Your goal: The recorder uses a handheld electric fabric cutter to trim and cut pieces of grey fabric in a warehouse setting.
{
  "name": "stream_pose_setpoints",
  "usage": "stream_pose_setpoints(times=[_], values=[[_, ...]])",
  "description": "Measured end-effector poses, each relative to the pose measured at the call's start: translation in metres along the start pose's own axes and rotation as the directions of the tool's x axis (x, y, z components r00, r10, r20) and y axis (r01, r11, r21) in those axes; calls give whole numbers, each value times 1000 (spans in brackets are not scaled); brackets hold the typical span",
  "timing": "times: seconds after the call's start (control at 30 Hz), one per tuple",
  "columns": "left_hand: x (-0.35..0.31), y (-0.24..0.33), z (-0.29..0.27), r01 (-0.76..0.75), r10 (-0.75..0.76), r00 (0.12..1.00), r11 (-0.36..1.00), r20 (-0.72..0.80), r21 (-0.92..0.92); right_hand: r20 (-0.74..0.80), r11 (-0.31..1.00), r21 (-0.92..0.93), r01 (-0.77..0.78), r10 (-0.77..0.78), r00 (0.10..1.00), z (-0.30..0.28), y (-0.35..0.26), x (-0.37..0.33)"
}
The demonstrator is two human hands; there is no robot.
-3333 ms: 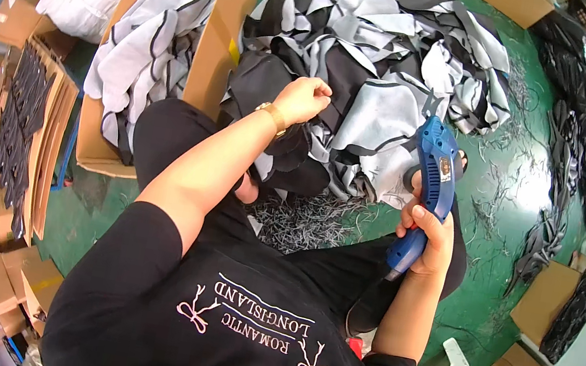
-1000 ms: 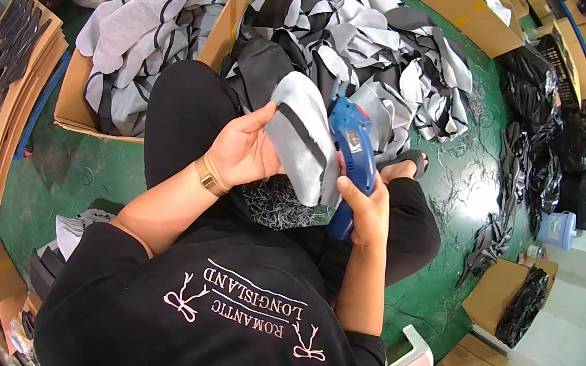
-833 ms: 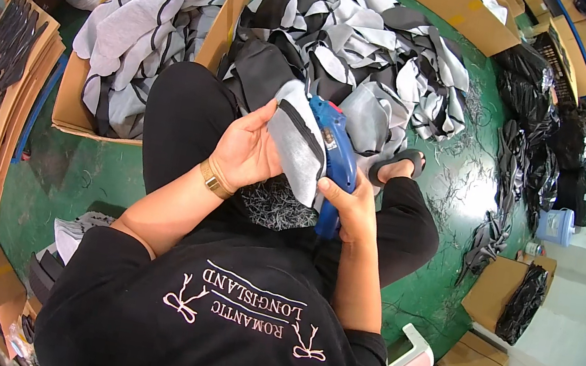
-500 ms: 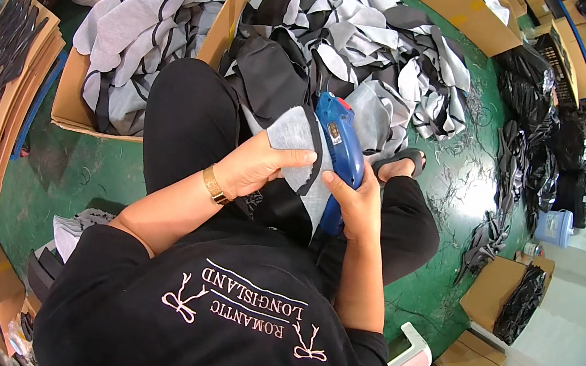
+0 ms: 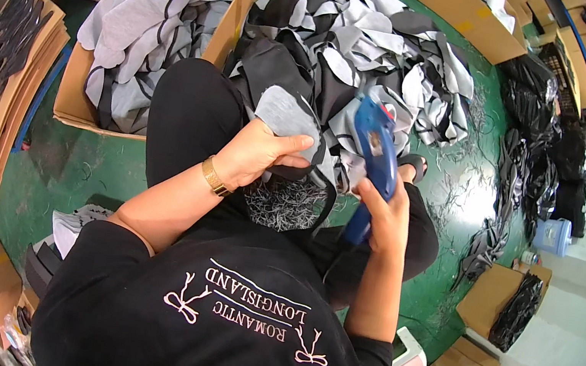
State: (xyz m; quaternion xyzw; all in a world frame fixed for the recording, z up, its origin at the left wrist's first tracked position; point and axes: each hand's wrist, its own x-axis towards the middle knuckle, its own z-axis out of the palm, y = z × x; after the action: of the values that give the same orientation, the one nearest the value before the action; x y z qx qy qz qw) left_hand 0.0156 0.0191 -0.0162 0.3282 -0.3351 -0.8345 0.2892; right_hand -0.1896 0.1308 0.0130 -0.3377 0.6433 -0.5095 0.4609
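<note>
just above the gap between the person's black-trousered knees, a light grey, curved piece of fabric with a black edge band (image 5: 282, 110) is held up off the floor, tilted, its rounded end pointing away from the body. the left grip (image 5: 254, 157) is closed on its near edge, thumb laid over the top and fingers folded beneath. a thin, dark, ribbon-like strip (image 5: 328, 203) hangs down just right of the piece; whether it is joined to it i cannot tell.

to the right, the right grip (image 5: 388, 214) is wrapped around the handle of a blue, curved handheld power cutter with a small red patch near its head (image 5: 376, 147). the thumb lies along the handle's left side. the cutter's head is blurred, and the tool is apart from the held piece.

below the left grip, a heap of fine grey and black fabric shreds (image 5: 281, 204) lies on the glossy green floor (image 5: 102, 186). beyond the hands, toward the floor's far edge, is a broad pile of grey and black fabric pieces (image 5: 368, 36). left of that pile, an open brown cardboard box (image 5: 230, 25) holds more grey, black-edged pieces (image 5: 151, 12). along the floor's right edge sit shiny black plastic bags (image 5: 569, 152) and a pale blue plastic bucket (image 5: 553, 237).
</note>
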Motion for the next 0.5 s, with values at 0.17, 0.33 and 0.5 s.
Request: stream_pose_setpoints(times=[0.17, 0.33, 0.5], values=[[10, -1, -3, -102, 84, 991, 978, -100, -184, 30, 998, -45, -54, 55, 998, -13, 2, -35], [15, -5, 2, -148, 115, 984, 955, -139, -257, 101, 975, -38, -220, 223, 970, -2, 5, -55], [13, -5, 10, -183, 144, 968, 966, -206, -183, 102, 968, -37, -249, 252, 962, 4, 5, -56]])
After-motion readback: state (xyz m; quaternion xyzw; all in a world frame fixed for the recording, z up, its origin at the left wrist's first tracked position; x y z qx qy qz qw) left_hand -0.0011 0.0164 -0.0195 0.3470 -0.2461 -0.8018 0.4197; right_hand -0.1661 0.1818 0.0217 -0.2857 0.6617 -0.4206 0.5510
